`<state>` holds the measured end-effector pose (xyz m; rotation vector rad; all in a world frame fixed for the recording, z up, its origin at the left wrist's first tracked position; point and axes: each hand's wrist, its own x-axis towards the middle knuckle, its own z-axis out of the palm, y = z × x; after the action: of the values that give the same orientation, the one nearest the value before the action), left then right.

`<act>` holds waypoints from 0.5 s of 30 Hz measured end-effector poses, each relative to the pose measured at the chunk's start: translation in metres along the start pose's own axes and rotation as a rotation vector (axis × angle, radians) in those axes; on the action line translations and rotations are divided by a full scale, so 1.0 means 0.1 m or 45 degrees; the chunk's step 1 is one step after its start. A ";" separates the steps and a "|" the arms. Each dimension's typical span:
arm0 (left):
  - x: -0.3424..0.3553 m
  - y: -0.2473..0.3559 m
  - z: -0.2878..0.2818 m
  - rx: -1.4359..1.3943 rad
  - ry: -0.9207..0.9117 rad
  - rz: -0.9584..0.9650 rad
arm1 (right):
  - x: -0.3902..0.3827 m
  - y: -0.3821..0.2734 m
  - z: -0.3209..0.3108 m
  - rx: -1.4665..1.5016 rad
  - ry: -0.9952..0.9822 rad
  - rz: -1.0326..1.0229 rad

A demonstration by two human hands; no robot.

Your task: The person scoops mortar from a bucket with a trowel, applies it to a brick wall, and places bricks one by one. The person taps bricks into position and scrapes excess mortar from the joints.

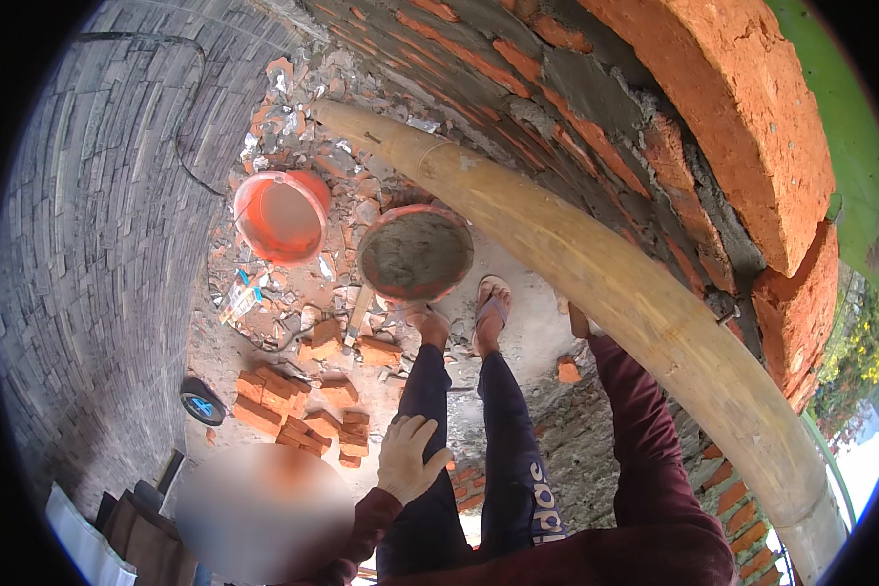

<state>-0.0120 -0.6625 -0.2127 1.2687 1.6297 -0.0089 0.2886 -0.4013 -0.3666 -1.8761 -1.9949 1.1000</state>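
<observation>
My left hand [412, 455], in a pale glove, rests at my left leg with its fingers spread and nothing in it. My right hand [584, 324] is mostly hidden behind a thick bamboo pole [615, 293] that runs diagonally along the brick wall; something narrow and brown shows beside it, and its grip cannot be made out. A round tub of grey mortar [413, 249] sits just beyond my sandalled feet. An orange bucket [273, 215] stands left of it. Above the pole, large orange bricks [713, 117] top the wall, with grey mortar in the joints.
Broken brick rubble [293, 127] covers much of the ground. A pile of bricks [273, 400] lies left of my legs. A grey stone-patterned wall [107, 244] with a hanging cable is on the left. A small black round object [202, 400] sits near its base; a blurred patch hides the lower left.
</observation>
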 end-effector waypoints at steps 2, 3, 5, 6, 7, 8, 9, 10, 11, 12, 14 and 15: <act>0.02 -0.01 0.03 0.010 0.061 0.022 | -0.07 -0.03 -0.35 0.213 -0.127 0.091; 0.02 -0.04 0.05 -0.011 0.089 0.013 | -0.09 -0.04 -0.54 0.345 -0.211 0.138; 0.01 -0.08 0.08 -0.059 0.136 -0.001 | -0.16 -0.07 -0.80 0.530 -0.334 0.210; 0.00 -0.09 0.12 -0.092 0.152 -0.022 | -0.17 -0.09 -0.90 0.580 -0.358 0.228; 0.00 -0.10 0.14 -0.119 0.172 -0.040 | -0.21 -0.12 -0.95 0.630 -0.377 0.239; 0.00 -0.12 0.16 -0.148 0.193 -0.060 | -0.26 -0.15 -0.99 0.670 -0.373 0.252; -0.01 -0.13 0.18 -0.152 0.195 -0.073 | -0.36 -0.20 -1.00 0.686 -0.344 0.245; 0.00 -0.14 0.20 -0.162 0.188 -0.078 | -0.47 -0.24 -0.97 0.666 -0.292 0.226; 0.02 -0.13 0.21 -0.170 0.179 -0.086 | -0.59 -0.30 -0.92 0.641 -0.221 0.200; 0.03 -0.14 0.22 -0.178 0.171 -0.096 | -0.64 -0.35 -0.86 0.596 -0.181 0.178; 0.04 -0.14 0.19 -0.173 0.170 -0.094 | -0.53 -0.46 -0.71 0.485 -0.123 0.151; 0.05 -0.13 0.19 -0.172 0.165 -0.086 | -0.37 -0.45 -0.60 0.422 -0.109 0.140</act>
<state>-0.0084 -0.6748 -0.2326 1.1298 1.7532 0.1420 0.2958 -0.4095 -0.2831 -1.8056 -1.6399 1.4604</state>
